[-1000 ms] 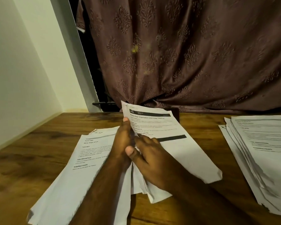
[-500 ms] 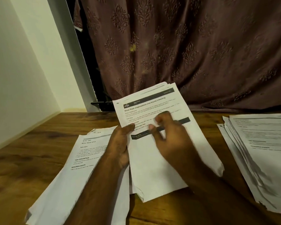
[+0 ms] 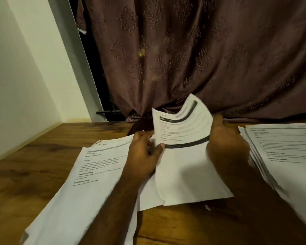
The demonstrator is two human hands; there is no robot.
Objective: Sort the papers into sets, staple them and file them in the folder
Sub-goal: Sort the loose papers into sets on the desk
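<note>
I have a thin set of printed sheets [image 3: 184, 156] up off the wooden table [image 3: 42, 165] in the middle of the frame, its lower edge resting near the table and its top curling back toward the brown curtain [image 3: 201, 50]. My left hand [image 3: 143, 156] pinches the set's left edge, thumb on the printed face and fingers behind it. My right hand [image 3: 226, 144] curls round the right edge, bowing the upper sheets back; how far its fingers reach behind the paper I cannot tell. These pages are light, limp and slippery against each other, so I judge they will fan or slide unless held at an edge with both hands, and creases come easily. One stack [image 3: 88, 174] lies flat at lower left, under my left forearm, and another fanned stack [image 3: 281, 151] sits at the right edge of the frame. I see no stapler or folder.
</note>
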